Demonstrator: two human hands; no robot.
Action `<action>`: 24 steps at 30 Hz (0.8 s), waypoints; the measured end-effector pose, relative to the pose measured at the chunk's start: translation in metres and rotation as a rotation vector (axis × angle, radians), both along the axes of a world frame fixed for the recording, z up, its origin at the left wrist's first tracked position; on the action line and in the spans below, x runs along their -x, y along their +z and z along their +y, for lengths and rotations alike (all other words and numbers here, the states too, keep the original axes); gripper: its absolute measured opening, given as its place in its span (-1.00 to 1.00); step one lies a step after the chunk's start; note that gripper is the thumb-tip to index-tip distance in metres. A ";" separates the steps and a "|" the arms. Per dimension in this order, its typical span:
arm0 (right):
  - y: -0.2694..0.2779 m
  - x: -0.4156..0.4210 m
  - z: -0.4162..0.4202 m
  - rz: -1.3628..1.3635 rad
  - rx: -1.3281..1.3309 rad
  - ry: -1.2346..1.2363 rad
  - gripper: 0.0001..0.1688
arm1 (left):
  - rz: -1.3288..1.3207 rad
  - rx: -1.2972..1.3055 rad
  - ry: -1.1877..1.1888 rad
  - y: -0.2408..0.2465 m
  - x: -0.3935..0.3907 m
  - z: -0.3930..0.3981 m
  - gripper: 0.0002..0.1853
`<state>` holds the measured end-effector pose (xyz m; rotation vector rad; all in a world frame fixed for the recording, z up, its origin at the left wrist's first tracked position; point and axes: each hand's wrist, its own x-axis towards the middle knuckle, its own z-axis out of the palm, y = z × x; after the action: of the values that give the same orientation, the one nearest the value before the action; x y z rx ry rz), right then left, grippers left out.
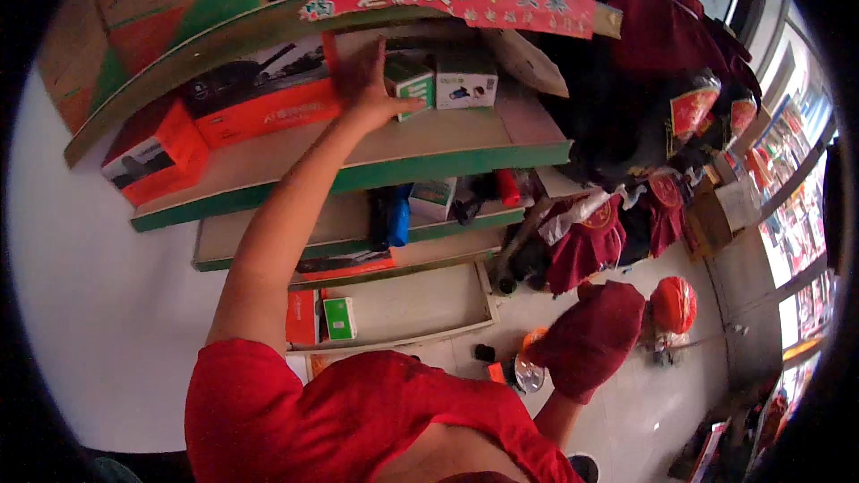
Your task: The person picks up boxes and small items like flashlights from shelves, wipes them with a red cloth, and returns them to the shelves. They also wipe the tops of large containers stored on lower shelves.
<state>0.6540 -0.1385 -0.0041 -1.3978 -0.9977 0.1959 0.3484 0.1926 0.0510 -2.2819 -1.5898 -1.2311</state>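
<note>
My left hand (376, 97) reaches onto a shelf (429, 137), with its fingers spread and thumb at a small green and white box (414, 90). Whether it grips that box cannot be told. A white box with pictures (466, 88) stands just right of the green one. Behind and left of the hand lies a long orange and black box (268, 114), and farther left is another orange box (158, 154). My right hand is covered by a dark red cloth (594, 342), held low on the right above the floor; its fingers are hidden.
Lower shelves hold a blue roll (398, 218), a red cylinder (508, 188) and a green box (339, 318). A red printed strip (456, 3) runs along the top shelf edge. Dark red cloth-covered jars (587, 235) stand to the right. A red round bundle (673, 305) rests on the floor.
</note>
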 end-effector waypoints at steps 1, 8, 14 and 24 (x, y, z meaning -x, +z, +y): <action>0.002 0.005 -0.001 -0.125 0.047 -0.041 -0.70 | -0.108 0.073 -0.076 0.000 0.002 0.005 0.34; -0.026 0.003 -0.018 0.264 0.095 0.174 -0.45 | -0.177 0.017 -0.112 -0.024 0.014 0.050 0.26; -0.026 -0.021 -0.026 0.227 -0.032 0.280 -0.36 | -0.526 0.053 -0.306 -0.007 0.003 0.004 0.12; -0.014 -0.047 -0.049 0.296 0.095 0.376 -0.29 | -0.508 0.181 -0.625 0.035 -0.022 -0.190 0.29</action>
<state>0.7013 -0.1878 -0.0184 -1.2112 -1.0031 0.7161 0.3703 0.0025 0.0857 -2.8747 -1.1456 -2.0130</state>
